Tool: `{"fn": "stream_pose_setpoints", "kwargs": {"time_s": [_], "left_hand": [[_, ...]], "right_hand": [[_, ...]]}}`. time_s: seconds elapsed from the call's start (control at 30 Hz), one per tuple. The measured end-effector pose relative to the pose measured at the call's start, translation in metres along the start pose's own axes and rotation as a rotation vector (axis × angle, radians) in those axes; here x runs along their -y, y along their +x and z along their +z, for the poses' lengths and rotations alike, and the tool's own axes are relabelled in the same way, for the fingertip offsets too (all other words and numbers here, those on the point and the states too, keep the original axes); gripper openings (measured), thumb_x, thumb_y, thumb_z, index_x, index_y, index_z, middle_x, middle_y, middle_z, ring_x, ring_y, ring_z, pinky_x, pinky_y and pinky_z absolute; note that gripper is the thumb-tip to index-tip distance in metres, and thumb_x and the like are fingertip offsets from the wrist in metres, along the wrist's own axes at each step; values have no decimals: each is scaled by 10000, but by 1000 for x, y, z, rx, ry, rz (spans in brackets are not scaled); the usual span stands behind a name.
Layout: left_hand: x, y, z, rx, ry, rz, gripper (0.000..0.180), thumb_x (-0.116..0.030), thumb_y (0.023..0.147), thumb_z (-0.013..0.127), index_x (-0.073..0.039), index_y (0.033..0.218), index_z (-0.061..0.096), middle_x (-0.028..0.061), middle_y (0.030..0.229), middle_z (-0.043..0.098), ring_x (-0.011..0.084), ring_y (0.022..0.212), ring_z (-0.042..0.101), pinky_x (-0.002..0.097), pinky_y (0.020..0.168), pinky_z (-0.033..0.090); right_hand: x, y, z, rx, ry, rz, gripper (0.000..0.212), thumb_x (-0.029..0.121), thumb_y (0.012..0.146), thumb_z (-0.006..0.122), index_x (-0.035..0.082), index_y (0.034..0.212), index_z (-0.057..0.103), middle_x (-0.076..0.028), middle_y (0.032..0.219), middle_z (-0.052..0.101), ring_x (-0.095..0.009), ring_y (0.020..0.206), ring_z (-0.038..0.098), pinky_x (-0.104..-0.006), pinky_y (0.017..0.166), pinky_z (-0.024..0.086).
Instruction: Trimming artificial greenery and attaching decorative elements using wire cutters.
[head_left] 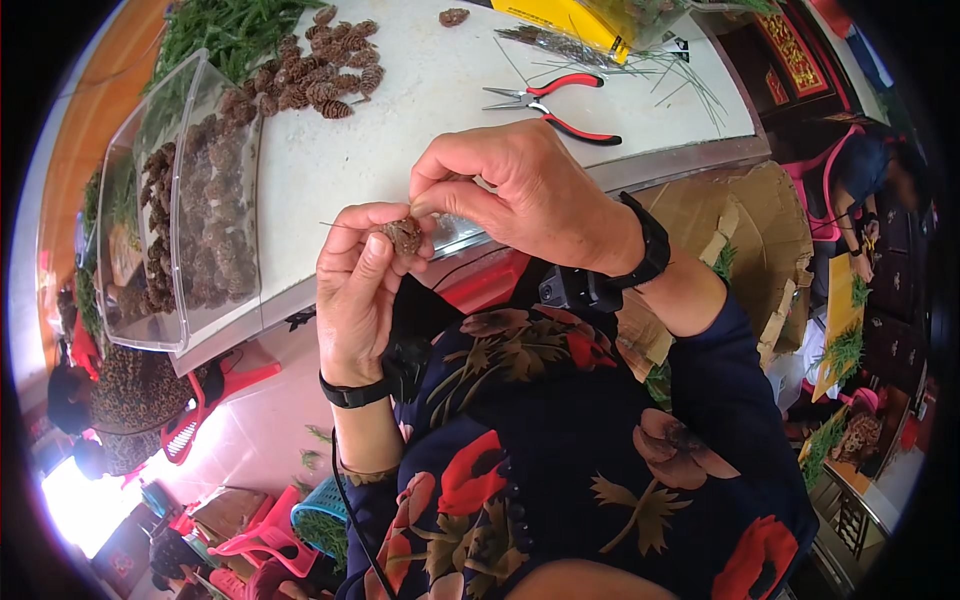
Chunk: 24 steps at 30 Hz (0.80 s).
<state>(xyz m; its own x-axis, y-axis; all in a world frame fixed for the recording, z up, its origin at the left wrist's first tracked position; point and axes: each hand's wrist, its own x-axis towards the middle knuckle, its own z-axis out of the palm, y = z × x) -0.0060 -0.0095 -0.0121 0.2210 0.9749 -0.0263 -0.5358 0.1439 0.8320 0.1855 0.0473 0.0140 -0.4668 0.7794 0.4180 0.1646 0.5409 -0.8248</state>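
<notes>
A small brown pine cone (pixel 402 236) is held between the thumb and fingers of my left hand (pixel 352 275), just off the table's near edge. A thin wire sticks out to the left past my left fingers. My right hand (pixel 520 185) has thumb and forefinger pinched together at the top of the cone; what sits between those fingertips is too small to make out, though it may be the wire's other end. Beyond my right hand, red-handled pliers (pixel 553 105) lie on the white table (pixel 400 110) with their handles spread.
Loose pine cones (pixel 320 75) lie in a pile at the far left, beside green sprigs (pixel 225 40). A clear plastic bin (pixel 190 200) of cones stands at the left edge. Thin green wires (pixel 690 85) and a yellow packet (pixel 575 25) are at the back right. Other people sit around.
</notes>
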Motion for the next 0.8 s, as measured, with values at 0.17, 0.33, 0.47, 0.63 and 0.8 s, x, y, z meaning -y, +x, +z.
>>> {"fn": "stream_pose_setpoints", "kwargs": {"time_s": [0.17, 0.33, 0.47, 0.63, 0.8], "left_hand": [[2, 2, 3, -37, 4, -14, 234, -159, 983, 529, 2, 1151, 543, 175, 1032, 648, 148, 781, 575, 240, 718, 478], [5, 2, 9, -90, 54, -10, 184, -120, 970, 541, -4, 1109, 573, 119, 954, 653, 114, 738, 548, 225, 674, 451], [7, 3, 12, -160, 157, -14, 145, -80, 948, 562, -15, 1069, 611, 46, 839, 630, 82, 689, 517, 207, 622, 416], [9, 2, 9, -255, 207, -41, 143, -56, 931, 581, -17, 1058, 633, -6, 761, 592, 62, 648, 494, 191, 580, 386], [15, 2, 4, -287, 254, -27, 142, -58, 930, 585, -23, 1059, 635, -4, 773, 608, 59, 635, 496, 185, 571, 383]], "right_hand": [[-3, 1, -1, 16, 71, 19, 57, 69, 857, 675, 18, 861, 650, -50, 706, 661, -113, 615, 621, -231, 563, 468], [-3, 15, -3, 103, 128, 52, 128, 127, 865, 676, 3, 865, 646, -78, 722, 663, -133, 611, 621, -241, 571, 473], [-8, 22, 11, 84, 13, -105, 191, 176, 869, 668, -13, 869, 642, -114, 770, 666, -160, 664, 632, -262, 597, 486], [-9, 25, 18, 183, 149, 124, 204, 184, 870, 655, -20, 867, 641, -130, 813, 660, -184, 734, 632, -283, 630, 494], [-13, 24, 24, 152, 102, 97, 194, 173, 878, 646, -21, 877, 642, -103, 831, 663, -144, 769, 624, -289, 662, 504]]}}
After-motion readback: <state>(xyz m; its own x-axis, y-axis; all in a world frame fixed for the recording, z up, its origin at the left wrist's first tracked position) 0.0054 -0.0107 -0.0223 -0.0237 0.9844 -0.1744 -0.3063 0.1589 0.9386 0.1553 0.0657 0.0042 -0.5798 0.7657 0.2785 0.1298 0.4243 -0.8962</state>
